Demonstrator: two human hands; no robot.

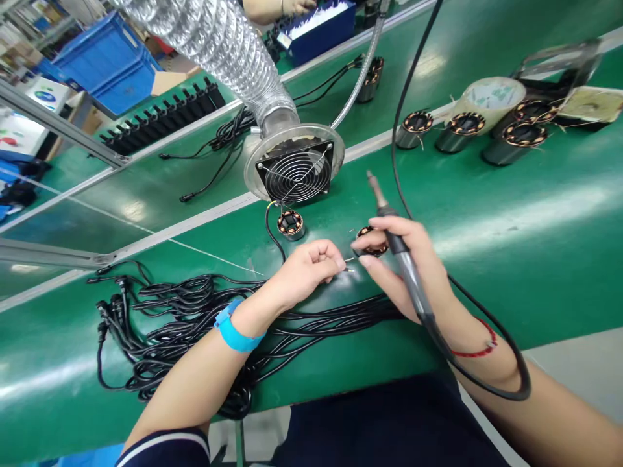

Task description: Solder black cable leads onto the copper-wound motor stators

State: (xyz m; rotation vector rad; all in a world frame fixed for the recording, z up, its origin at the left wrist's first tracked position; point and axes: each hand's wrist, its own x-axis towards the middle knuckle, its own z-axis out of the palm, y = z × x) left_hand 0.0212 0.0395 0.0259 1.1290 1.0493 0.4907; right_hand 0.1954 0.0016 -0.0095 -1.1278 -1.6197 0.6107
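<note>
My left hand (309, 269) is curled, pinching a thin wire end (348, 264) over the green bench. A blue strap circles that wrist. My right hand (406, 266) grips a soldering iron (396, 243) with its tip pointing up and away, and its fingers rest by a small copper-wound motor stator (372, 240). A second stator (291, 224) with a black lead sits just left, below the fan. A bundle of black cables (195, 324) lies under my left forearm.
A fume extractor fan (295, 170) on a silver flexible duct (219, 45) stands behind my hands. Several stators (460, 130) and tape rolls sit at the far right. Blue bins (104, 61) are at the back left; another person's hand (292, 8) works beyond.
</note>
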